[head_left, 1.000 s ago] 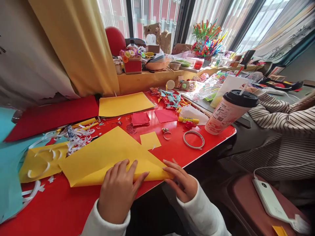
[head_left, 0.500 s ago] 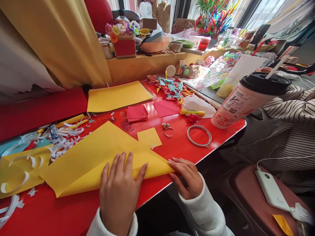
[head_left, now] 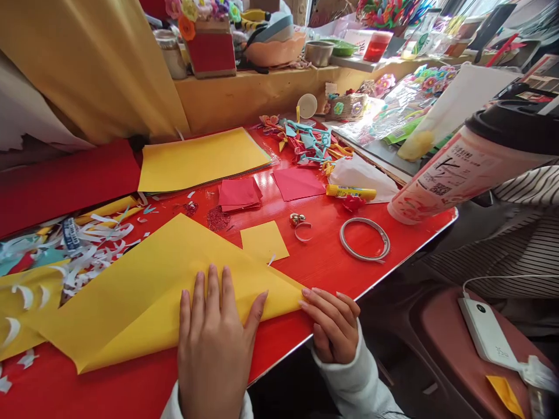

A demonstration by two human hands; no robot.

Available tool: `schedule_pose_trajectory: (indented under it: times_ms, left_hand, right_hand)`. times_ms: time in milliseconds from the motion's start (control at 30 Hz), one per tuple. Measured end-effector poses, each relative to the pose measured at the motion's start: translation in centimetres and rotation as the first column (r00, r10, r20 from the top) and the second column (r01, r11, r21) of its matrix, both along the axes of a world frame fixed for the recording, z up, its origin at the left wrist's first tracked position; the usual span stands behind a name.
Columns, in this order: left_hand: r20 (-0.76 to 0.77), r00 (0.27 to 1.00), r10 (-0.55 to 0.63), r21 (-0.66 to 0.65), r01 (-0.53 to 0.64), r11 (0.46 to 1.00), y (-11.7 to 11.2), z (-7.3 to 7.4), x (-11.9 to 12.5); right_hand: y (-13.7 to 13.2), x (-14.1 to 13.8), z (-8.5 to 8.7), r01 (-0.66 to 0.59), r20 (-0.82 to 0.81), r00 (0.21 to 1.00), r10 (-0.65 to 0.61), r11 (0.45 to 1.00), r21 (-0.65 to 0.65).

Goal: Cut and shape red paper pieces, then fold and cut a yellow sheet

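Observation:
A large yellow paper sheet (head_left: pixel 144 285), folded over on itself, lies on the red table (head_left: pixel 323 262). My left hand (head_left: pixel 213 343) rests flat on its near folded edge, fingers stretched out and pressing down. My right hand (head_left: pixel 334 320) sits at the table's edge with curled fingers, its fingertips touching the sheet's right-hand corner. A small yellow square (head_left: pixel 264 240) lies just beyond the fold.
White and yellow paper scraps (head_left: pixel 87 238) litter the left. Beyond lie a yellow sheet stack (head_left: pixel 201 157), red squares (head_left: pixel 239 193), a glue stick (head_left: pixel 350 191), a metal ring (head_left: pixel 364 238) and a lidded drink cup (head_left: pixel 471 163). A person in a striped sleeve (head_left: pixel 524 233) sits at right, near a white power bank (head_left: pixel 487 334).
The view has tilted down and come closer. My left hand has flattened onto the folded sheet and my right hand has drawn back a little toward the table edge.

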State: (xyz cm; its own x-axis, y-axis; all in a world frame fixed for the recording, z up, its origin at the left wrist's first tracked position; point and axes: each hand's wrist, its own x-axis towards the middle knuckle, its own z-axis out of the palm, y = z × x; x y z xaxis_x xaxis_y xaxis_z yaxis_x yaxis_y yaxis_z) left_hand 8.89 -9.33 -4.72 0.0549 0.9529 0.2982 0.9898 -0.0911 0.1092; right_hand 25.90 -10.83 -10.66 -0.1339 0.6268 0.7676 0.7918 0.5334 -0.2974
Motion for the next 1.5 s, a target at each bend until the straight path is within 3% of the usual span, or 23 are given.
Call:
schedule_pose_trajectory:
  times_ms: [133, 300, 500, 600, 700, 767, 1500]
  left_hand:
    - [0.016, 1.0, 0.013, -0.008, -0.013, 1.0, 0.1, -0.05, 0.07]
    - [0.004, 0.999, 0.032, -0.019, -0.032, 0.999, 0.17, -0.38, 0.04]
    - [-0.009, 1.0, 0.009, 0.013, -0.009, 1.0, 0.18, -0.42, 0.15]
    - [-0.062, 0.99, -0.125, 0.062, 0.129, 0.99, 0.03, -0.08, 0.14]
    - [-0.102, 0.936, -0.337, 0.074, 0.345, 0.936, -0.15, 0.17, 0.09]
    - [-0.1, 0.912, -0.398, 0.059, 0.405, 0.913, -0.19, 0.22, 0.12]
    - [-0.034, 0.946, -0.324, -0.046, 0.322, 0.946, 0.65, 0.43, 0.98]
  right_hand:
    - [0.11, -0.39, -0.42, 0.097, -0.034, 0.995, -0.095, 0.994, 0.04]
    - [0.24, -0.27, -0.09, 0.053, -0.007, 0.999, -0.053, 0.998, 0.025]
    - [0.21, -0.36, -0.39, 0.097, -0.016, 0.995, -0.096, 0.995, 0.02]
    - [0.24, -0.48, -0.46, 0.112, -0.022, 0.994, -0.112, 0.993, 0.027]
    - [0.24, -0.53, -0.38, 0.123, -0.021, 0.992, -0.122, 0.992, 0.023]
    - [0.21, -0.52, -0.3, 0.126, -0.02, 0.992, -0.126, 0.992, 0.009]
    - [0.18, -0.99, -0.39, 0.172, -0.037, 0.985, -0.171, 0.985, 0.009]
